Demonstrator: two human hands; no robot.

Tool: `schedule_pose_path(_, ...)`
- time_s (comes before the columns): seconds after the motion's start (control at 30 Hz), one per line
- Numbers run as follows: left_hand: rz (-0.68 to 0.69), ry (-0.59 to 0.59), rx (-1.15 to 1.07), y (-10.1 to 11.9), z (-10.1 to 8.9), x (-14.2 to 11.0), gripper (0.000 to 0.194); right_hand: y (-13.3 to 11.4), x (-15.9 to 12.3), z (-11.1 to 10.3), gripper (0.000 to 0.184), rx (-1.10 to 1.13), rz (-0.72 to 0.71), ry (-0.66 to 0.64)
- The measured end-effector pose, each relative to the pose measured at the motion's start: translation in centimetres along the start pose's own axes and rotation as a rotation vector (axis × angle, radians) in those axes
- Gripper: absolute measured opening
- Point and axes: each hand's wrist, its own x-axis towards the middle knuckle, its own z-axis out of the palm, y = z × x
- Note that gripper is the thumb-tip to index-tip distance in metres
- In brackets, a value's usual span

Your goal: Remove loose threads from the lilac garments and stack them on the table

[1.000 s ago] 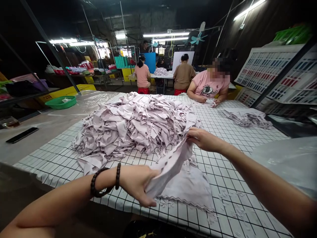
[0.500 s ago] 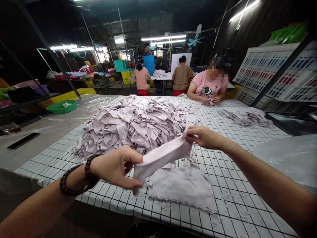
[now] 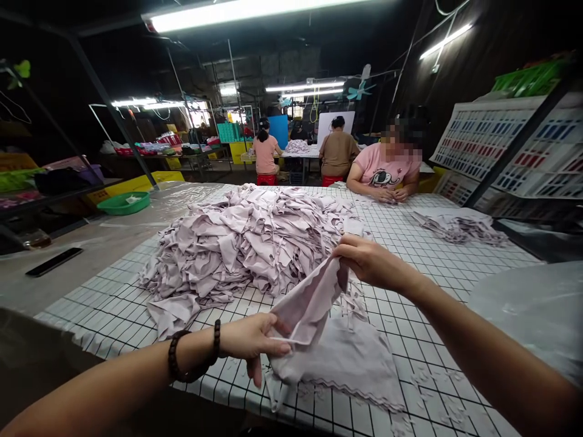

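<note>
Lower middle of the frame: soft lilac cloth piece (image 3: 310,303) with scalloped edge, pinched shut between left hand (image 3: 252,340) and right hand (image 3: 368,264) fingers, over grid-patterned table (image 3: 455,267) beside crumpled fabric heap (image 3: 246,243).

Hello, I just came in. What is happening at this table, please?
A person stands at a checked table and holds one pale lilac fabric piece between both hands: the left hand grips its lower end, the right hand pinches its upper end. Under it, a similar flat piece lies on the table. A big heap of the same fabric sits behind. Across the table, a co-worker in a pink shirt handles small pieces too.
</note>
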Motion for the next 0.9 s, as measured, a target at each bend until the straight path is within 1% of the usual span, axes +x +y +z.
schedule_pose_path(0.1,0.148,0.149,0.07,-0.6,0.1,-0.4,0.047,0.8,-0.6,0.4,0.025,-0.005,0.031,-0.005)
schedule_pose_path(0.17,0.253,0.203,0.114,-0.5,0.3,-0.9,0.042,1.3,-0.9,0.7,0.025,-0.006,0.059,-0.012)
schedule_pose_path(0.23,0.316,0.202,0.155,0.0,0.5,-1.6,0.038,1.7,-1.1,1.0,0.025,-0.006,0.076,-0.029)
schedule_pose_path(0.3,0.322,0.175,0.224,0.5,0.7,-2.1,0.035,1.7,-1.1,1.2,0.024,-0.007,0.074,-0.044)
schedule_pose_path(0.33,0.322,0.184,0.277,0.8,0.8,-2.4,0.033,1.7,-1.1,1.2,0.024,-0.008,0.069,-0.05)
schedule_pose_path(0.37,0.333,0.227,0.347,1.0,0.8,-2.5,0.03,1.6,-1.0,1.2,0.024,-0.01,0.064,-0.053)
schedule_pose_path(0.43,0.376,0.381,0.501,1.2,0.7,-2.8,0.022,1.3,-0.9,1.1,0.025,-0.012,0.06,-0.052)
schedule_pose_path(0.47,0.392,0.443,0.551,1.2,0.6,-2.8,0.021,1.3,-0.9,1.1,0.025,-0.011,0.062,-0.049)
schedule_pose_path(0.5,0.392,0.463,0.567,1.2,0.5,-2.8,0.023,1.2,-0.9,1.1,0.025,-0.009,0.062,-0.045)
schedule_pose_path(0.53,0.37,0.436,0.544,1.1,0.4,-2.7,0.027,1.2,-0.9,1.1,0.025,-0.005,0.061,-0.041)
schedule_pose_path(0.57,0.326,0.365,0.485,0.9,0.2,-2.6,0.031,1.2,-0.9,1.1,0.025,-0.002,0.058,-0.038)
schedule_pose_path(0.63,0.225,0.186,0.321,0.5,0.1,-2.0,0.038,1.3,-0.9,1.3,0.024,-0.002,0.049,-0.037)
schedule_pose_path(0.67,0.195,0.121,0.238,0.2,0.0,-1.7,0.042,1.3,-0.9,1.4,0.024,-0.005,0.044,-0.038)
schedule_pose_path(0.7,0.186,0.085,0.156,-0.1,0.0,-1.2,0.046,1.3,-0.9,1.5,0.024,-0.011,0.043,-0.04)
schedule_pose_path(0.73,0.194,0.073,0.076,-0.4,0.0,-0.7,0.048,1.3,-0.9,1.6,0.023,-0.018,0.042,-0.044)
schedule_pose_path(0.8,0.236,0.095,-0.059,-1.1,0.1,0.2,0.047,1.3,-0.9,1.8,0.023,-0.031,0.044,-0.054)
schedule_pose_path(0.87,0.276,0.142,-0.113,-1.6,0.3,0.9,0.044,1.2,-0.9,1.8,0.022,-0.04,0.048,-0.068)
schedule_pose_path(0.9,0.303,0.17,-0.094,-1.8,0.4,1.0,0.043,1.3,-1.0,1.9,0.023,-0.044,0.052,-0.078)
